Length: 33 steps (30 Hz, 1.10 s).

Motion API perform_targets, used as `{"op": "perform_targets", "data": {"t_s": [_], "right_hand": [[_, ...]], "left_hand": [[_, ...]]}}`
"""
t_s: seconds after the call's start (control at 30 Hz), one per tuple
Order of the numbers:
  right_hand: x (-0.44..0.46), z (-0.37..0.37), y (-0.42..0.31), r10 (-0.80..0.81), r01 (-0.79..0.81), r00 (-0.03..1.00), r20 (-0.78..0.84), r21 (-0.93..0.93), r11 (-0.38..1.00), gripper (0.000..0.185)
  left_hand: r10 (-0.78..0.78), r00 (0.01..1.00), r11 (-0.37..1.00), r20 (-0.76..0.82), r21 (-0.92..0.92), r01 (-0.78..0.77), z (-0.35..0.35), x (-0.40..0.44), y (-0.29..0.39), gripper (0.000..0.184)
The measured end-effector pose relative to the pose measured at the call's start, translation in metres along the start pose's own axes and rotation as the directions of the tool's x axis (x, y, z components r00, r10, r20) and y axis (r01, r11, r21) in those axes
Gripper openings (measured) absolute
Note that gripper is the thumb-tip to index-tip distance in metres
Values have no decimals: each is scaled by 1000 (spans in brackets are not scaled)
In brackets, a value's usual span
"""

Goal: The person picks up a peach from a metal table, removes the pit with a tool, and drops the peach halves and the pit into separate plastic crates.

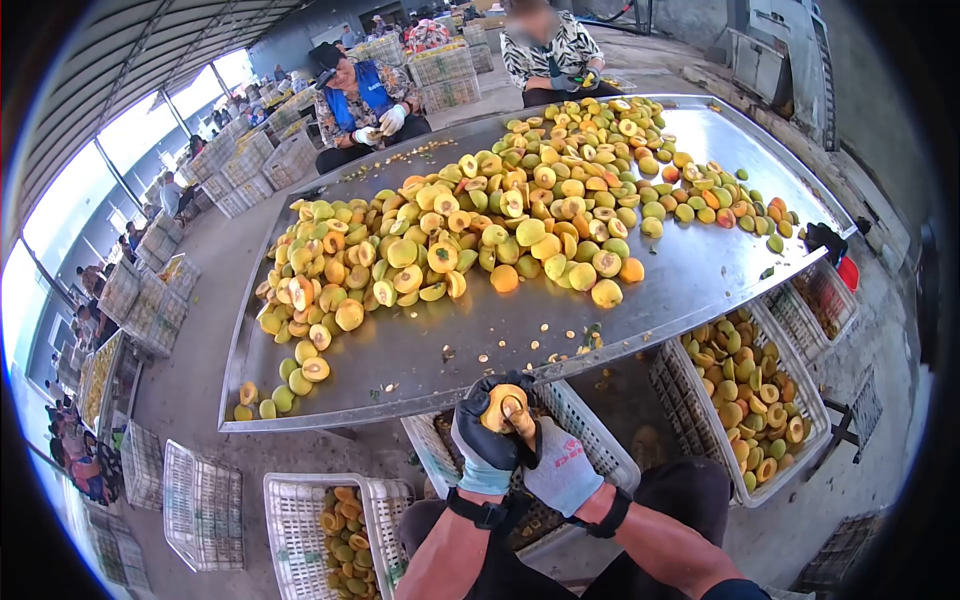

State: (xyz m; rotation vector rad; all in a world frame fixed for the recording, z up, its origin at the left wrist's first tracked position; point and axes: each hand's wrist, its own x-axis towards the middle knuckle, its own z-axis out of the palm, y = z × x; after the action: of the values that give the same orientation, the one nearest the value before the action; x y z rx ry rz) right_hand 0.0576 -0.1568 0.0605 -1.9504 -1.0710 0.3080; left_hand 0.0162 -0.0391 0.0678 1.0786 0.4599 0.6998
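Observation:
My left hand (486,432), in a grey glove with black palm and fingers, is wrapped round a halved yellow fruit (500,408) with its cut side up. My right hand (556,458), gloved in pale grey with its thumb and fingertips showing, presses on the cut face; whether it holds a tool cannot be made out. Both hands are together just in front of the near edge of the metal table (400,375), above a white crate (600,440). On the table lies a long heap of whole and halved fruit (440,230).
A crate of fruit halves (745,390) stands at the right, another (345,540) at the lower left. Two people (365,100) (555,55) sit across the table. Stacked crates (235,170) and more people are at the left. Pits lie near the table's front edge.

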Motion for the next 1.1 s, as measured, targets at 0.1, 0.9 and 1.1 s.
{"op": "perform_targets", "data": {"t_s": [0.1,0.9,1.1], "right_hand": [[-1,4,5,16,-16,1000,14,-6,1000,25],[-11,-5,21,-25,28,967,254,-6,1000,22],[-9,-2,8,125,-97,974,190,-153,984,22]], "left_hand": [[-27,999,994,-41,-107,22,0,2,-4,43],[-53,994,944,91,329,20,-40,23,-30,42],[197,967,759,161,599,-254,-38,19,-26,16]]}}
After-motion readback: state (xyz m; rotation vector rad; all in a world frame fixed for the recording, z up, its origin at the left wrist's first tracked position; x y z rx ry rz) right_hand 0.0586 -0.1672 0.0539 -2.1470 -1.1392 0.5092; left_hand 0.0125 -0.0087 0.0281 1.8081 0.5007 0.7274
